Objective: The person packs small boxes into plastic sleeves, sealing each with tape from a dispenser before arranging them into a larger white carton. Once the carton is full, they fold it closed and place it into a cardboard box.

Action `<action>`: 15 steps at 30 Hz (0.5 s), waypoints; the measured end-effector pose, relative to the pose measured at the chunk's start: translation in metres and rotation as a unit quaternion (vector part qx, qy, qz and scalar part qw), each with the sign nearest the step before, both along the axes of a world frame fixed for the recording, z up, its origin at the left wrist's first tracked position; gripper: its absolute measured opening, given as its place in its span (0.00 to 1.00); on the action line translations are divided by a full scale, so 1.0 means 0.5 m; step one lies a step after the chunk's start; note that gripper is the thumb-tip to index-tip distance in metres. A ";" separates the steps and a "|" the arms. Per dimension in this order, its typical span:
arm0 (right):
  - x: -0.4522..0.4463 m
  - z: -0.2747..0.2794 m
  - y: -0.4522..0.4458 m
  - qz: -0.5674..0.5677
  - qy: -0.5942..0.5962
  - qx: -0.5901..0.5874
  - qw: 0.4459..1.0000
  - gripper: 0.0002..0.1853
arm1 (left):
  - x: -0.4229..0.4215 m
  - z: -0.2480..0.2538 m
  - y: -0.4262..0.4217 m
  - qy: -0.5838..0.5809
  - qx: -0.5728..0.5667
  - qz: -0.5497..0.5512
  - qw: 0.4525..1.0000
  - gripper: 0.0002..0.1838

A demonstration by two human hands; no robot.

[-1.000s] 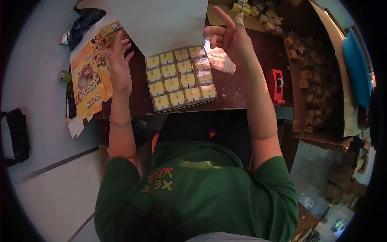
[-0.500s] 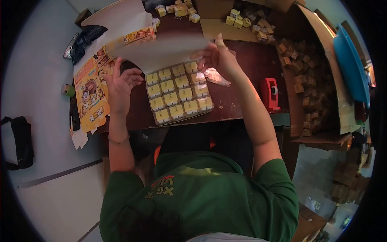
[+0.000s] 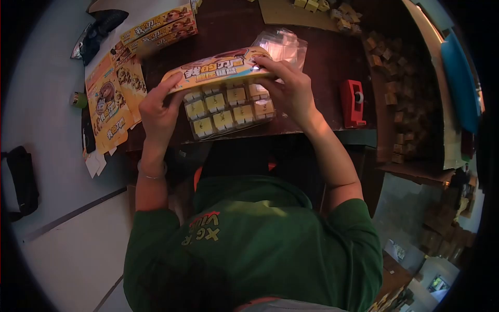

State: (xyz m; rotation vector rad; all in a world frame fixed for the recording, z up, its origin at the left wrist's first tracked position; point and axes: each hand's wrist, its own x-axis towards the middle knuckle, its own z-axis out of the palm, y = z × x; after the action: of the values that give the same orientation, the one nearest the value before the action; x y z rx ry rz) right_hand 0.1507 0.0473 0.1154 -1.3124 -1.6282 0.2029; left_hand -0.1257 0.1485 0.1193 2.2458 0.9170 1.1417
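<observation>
My left hand [image 3: 158,106] grips the left end of a printed orange card flap [image 3: 215,69], thumb on its face. At the flap's other end, my right hand [image 3: 291,86] pinches it between thumb and fingers. The flap is tilted over the far rows of a clear tray of yellow-topped small boxes [image 3: 223,119], so only the nearer rows show. Whether the flap touches the tray cannot be made out.
Clear plastic packaging [image 3: 283,47] lies behind my right hand. A red tape dispenser [image 3: 353,104] stands to the right, before a carton of small boxes [image 3: 397,104]. Printed orange cartons [image 3: 158,31] and flat printed sheets [image 3: 106,101] are at left.
Both hands have closed on the card, which was a large plain white panel behind the tray and now shows its printed orange face. It has come nearer, over the tray's far rows.
</observation>
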 end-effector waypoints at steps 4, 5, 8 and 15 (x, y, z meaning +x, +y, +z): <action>0.002 0.009 -0.020 0.011 -0.034 -0.019 0.999 0.30 | 0.005 0.054 -0.031 0.015 -0.083 0.007 0.996 0.21; -0.001 0.012 -0.040 0.022 -0.041 -0.035 0.998 0.32 | -0.007 0.055 -0.048 0.040 -0.113 0.002 0.993 0.22; -0.017 -0.019 -0.124 0.034 -0.017 -0.184 0.982 0.38 | -0.033 0.029 -0.114 0.049 -0.223 -0.037 0.973 0.28; -0.022 -0.152 -0.138 -0.094 -0.196 0.065 0.974 0.30 | -0.030 -0.139 -0.179 0.063 -0.008 0.038 0.997 0.34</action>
State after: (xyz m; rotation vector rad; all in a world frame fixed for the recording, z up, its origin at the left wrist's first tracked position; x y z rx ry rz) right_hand 0.1398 -0.0219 0.0393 -1.4580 -1.7921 -0.2908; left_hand -0.1407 0.0591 0.0497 2.3101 1.0658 1.0308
